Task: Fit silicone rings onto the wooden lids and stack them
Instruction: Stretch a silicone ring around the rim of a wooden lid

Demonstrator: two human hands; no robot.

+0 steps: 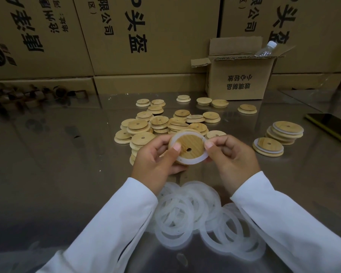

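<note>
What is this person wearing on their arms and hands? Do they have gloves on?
No gloves. The left hand and the right hand are bare, with short nails and no rings or watch showing. The left sleeve and the right sleeve are long, plain and white, with no markings, and they end at the wrists.

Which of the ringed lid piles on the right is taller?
The farther pile, nearest the phone; the nearer one sits much lower.
</note>
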